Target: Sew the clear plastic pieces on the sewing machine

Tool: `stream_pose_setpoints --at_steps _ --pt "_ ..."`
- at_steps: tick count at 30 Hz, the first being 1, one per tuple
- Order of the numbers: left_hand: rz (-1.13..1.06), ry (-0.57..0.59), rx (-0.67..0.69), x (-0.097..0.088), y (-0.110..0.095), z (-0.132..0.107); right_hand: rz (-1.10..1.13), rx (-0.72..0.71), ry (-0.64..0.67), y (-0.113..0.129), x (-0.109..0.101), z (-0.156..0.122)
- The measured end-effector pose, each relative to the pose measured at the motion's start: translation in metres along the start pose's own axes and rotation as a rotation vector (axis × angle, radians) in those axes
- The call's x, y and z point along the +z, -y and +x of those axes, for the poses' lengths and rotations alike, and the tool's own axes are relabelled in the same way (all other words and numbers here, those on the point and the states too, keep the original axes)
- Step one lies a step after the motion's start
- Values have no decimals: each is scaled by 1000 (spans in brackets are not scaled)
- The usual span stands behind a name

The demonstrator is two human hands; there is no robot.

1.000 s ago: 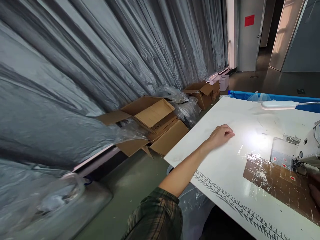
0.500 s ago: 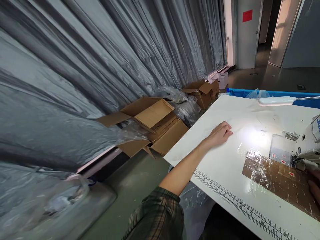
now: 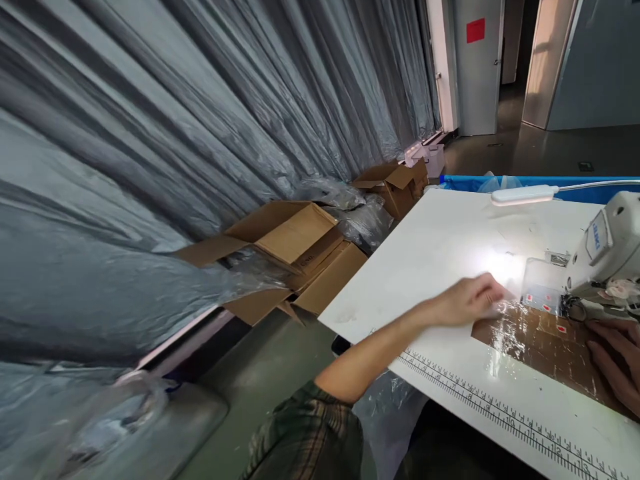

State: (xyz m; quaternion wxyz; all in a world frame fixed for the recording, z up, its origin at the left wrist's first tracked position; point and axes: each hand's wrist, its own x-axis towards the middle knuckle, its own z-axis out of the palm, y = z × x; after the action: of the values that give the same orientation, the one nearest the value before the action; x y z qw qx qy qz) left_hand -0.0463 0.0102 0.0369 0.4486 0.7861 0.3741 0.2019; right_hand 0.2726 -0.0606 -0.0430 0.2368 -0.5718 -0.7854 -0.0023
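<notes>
A brown sheet (image 3: 535,337) with shiny clear film and small red-marked labels on it lies on the white table, reaching up to the sewing machine (image 3: 607,250). At the sheet's left end, my left hand (image 3: 473,300) is smeared by motion. Its fingers look bent, but whether they grip the edge does not show. My right hand (image 3: 617,353) lies on the right part of the sheet with its fingers stretched out and apart. The machine's needle area (image 3: 573,308) is beside the sheet's far edge, just left of my right fingertips.
A printed ruler scale (image 3: 480,403) runs along the near edge of the white table (image 3: 400,267). A white lamp (image 3: 525,195) hangs over the back of the table. Open cardboard boxes (image 3: 300,230) stand on the floor at left, below a grey curtain (image 3: 225,100).
My left hand has moved from the bare tabletop towards me and right, to the sheet's left end. The view has turned right, bringing more of the machine and my right hand into sight.
</notes>
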Motion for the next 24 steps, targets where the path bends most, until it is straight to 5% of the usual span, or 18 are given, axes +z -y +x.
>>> stream_pose_setpoints --at_steps 3,6,9,15,19,24 --pt "74 294 211 51 -24 -12 27 91 37 10 -14 5" --pt "155 345 494 77 -32 -19 81 189 91 20 -31 10" --pt "277 218 541 71 -24 -9 114 192 110 30 -47 17" --pt "594 -108 240 39 3 24 194 173 116 39 -51 17" --pt "654 -115 198 43 9 26 268 76 96 42 -42 12" --pt "407 -38 356 48 -10 17 393 -2 116 50 -35 10"
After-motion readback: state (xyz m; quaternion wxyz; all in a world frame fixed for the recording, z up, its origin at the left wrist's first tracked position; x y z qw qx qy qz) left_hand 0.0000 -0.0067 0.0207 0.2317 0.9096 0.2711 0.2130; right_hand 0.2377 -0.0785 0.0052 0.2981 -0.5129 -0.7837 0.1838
